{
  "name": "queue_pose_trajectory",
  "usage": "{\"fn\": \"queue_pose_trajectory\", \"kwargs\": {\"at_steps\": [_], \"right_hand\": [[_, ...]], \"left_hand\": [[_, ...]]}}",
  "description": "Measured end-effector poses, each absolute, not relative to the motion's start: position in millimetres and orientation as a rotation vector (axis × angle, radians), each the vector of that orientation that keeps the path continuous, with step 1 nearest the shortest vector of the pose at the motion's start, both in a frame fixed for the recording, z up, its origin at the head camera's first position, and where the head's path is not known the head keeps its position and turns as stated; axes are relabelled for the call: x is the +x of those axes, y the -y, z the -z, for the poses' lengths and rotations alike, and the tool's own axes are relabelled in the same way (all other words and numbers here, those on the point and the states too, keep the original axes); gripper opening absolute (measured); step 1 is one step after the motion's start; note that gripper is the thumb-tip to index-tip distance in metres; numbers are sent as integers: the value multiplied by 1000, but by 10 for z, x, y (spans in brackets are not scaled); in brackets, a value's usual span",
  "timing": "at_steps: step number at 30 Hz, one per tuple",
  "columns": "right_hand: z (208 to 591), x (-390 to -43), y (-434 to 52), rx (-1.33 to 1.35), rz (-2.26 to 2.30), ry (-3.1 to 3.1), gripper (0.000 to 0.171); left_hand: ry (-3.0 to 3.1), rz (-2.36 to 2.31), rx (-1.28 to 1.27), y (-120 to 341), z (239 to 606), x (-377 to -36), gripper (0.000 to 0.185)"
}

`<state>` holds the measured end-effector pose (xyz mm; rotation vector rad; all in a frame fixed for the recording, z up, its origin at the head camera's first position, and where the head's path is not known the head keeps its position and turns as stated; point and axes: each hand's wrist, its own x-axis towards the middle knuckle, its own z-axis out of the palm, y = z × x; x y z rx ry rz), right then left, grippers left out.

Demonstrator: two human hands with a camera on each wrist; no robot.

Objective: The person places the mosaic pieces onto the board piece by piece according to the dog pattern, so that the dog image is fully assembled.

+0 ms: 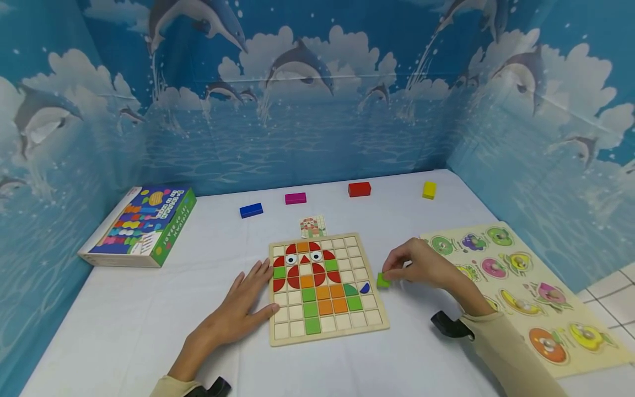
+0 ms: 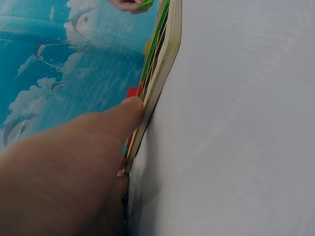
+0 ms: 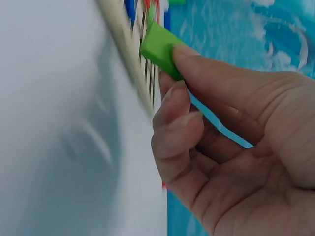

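Right hand [image 1: 426, 270] pinches a small green square tile [image 1: 383, 280] in its fingertip grip, low over the white tabletop [image 1: 149, 331] just beside the right edge of the wooden grid board [image 1: 324, 286]. Left hand [image 1: 238, 309] lies flat, fingers straight, holding nothing, touching the board's left edge. Right wrist view shows the tile's thick, smooth block shape [image 3: 160, 46]; left wrist view shows the board's layered wooden edge [image 2: 162, 73].

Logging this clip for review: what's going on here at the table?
A person is at a wooden grid board partly filled with coloured tiles. The left hand rests flat against the board's left edge. The right hand pinches a green square tile just off the board's right edge, above the white table.
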<state>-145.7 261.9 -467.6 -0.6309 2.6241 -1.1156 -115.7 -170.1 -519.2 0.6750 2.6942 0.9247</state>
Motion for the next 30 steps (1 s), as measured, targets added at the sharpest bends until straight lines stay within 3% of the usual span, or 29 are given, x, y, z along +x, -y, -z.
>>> {"fn": "queue_pose_trajectory", "kwargs": {"at_steps": [12, 30], "right_hand": [[4736, -1198, -2097, -973, 1220, -2376, 6], [4784, -1122, -1959, -1022, 1120, -2429, 11]], "left_hand": [[-2703, -947, 689, 1698, 5189, -1150, 87], [-2699, -968, 655, 1720, 5254, -1137, 92]]}}
